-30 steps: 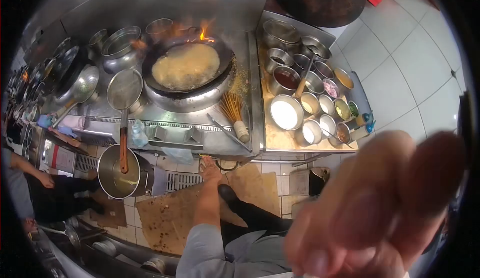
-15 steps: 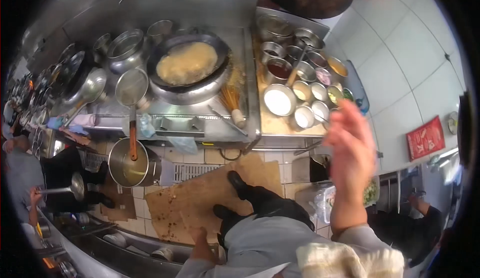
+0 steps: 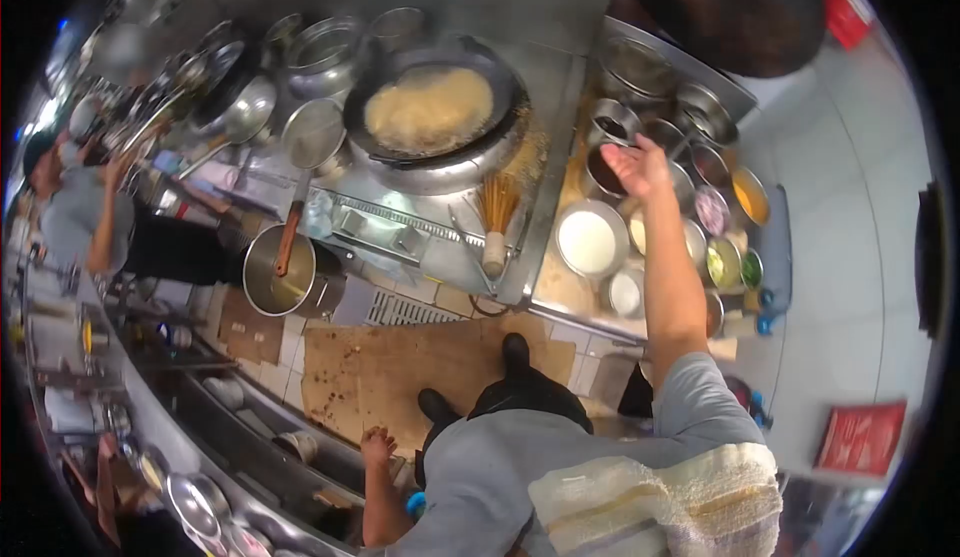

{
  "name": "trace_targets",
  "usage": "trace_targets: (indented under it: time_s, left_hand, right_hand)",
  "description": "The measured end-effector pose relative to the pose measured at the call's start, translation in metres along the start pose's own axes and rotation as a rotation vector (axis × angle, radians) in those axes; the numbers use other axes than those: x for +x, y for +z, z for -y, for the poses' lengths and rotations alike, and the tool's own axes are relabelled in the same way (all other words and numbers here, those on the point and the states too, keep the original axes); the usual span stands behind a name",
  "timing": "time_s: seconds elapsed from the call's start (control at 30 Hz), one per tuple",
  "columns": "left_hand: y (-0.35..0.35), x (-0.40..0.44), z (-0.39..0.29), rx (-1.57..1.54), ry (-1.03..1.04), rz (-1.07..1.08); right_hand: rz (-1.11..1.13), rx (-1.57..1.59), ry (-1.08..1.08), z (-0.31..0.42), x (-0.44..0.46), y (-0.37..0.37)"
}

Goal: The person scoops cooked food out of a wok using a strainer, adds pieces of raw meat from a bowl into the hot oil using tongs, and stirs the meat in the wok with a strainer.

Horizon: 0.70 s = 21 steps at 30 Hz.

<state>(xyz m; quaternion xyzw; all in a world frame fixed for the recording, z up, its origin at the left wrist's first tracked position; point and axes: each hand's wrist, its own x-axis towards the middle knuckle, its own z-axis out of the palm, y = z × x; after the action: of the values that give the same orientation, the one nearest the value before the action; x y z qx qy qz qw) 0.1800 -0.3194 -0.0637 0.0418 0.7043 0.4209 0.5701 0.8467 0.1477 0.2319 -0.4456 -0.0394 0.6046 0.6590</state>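
My right hand (image 3: pixel 640 169) is over the metal containers on the right, its fingers apart above the dark red sauce pot (image 3: pixel 604 173). A utensil near it is partly hidden by the hand. Just below stands a pot of white contents (image 3: pixel 588 241). Low beside my body, my left hand (image 3: pixel 378 445) hangs empty with loosely bent fingers. A black wok (image 3: pixel 362 129) on the stove holds bubbling, yellowish contents (image 3: pixel 430 109).
A strainer (image 3: pixel 314 135) lies across a deep pot (image 3: pixel 250 282). A bamboo brush (image 3: pixel 496 227) rests near the stove's front edge. At the left a co-worker (image 3: pixel 90 212) stands by the stove. Cardboard (image 3: pixel 370 367) covers the floor. A red packet (image 3: pixel 862 439) is at the right.
My right hand has moved from close to the camera, away and over to the sauce containers. My left hand has dropped back from the stove edge. The flames behind the wok no longer show. The view has shifted.
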Motion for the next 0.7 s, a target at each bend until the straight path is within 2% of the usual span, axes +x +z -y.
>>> trace_targets:
  time_s: [0.07,0.13,0.2,0.23,0.33,0.37,0.43,0.47,0.6,0.67,0.7]
  left_hand:
    - [0.063,-0.038,-0.03,-0.033,0.029,-0.039]
    - [0.129,-0.095,-0.079,-0.275,0.113,0.073]
    - [0.218,-0.188,-0.169,-0.299,0.266,0.216]
    - [0.243,-0.218,-0.199,-0.32,0.408,0.428]
    - [0.287,-0.308,-0.259,-0.401,0.801,1.134]
    - [0.3,-0.328,-0.271,-0.443,0.836,1.351]
    - [0.321,-0.359,-0.295,-0.506,0.85,1.724]
    - [0.332,-0.368,-0.305,-0.529,0.835,1.84]
    - [0.352,-0.383,-0.314,-0.576,0.802,2.022]
    - [0.356,-0.387,-0.317,-0.58,0.791,2.071]
    - [0.356,-0.391,-0.323,-0.586,0.791,2.096]
  right_hand:
    - [0.086,0.072,0.023,0.023,0.059,-0.003]
    - [0.153,0.142,0.046,0.032,0.092,-0.001]
    - [0.119,0.169,-0.052,0.043,0.11,0.008]
    - [0.127,0.16,-0.03,0.046,0.122,0.001]
    - [0.404,0.079,-0.013,0.058,0.182,-0.039]
    - [0.411,0.081,-0.012,0.055,0.168,-0.029]
    - [0.127,-0.053,-0.124,0.04,0.092,0.002]
    - [0.131,-0.047,-0.135,0.033,0.059,0.013]
    - [0.121,-0.38,-0.207,-0.014,-0.022,0.038]
    - [0.137,-0.483,-0.207,-0.034,-0.025,0.046]
    - [0.162,-0.664,-0.262,-0.048,-0.014,0.047]
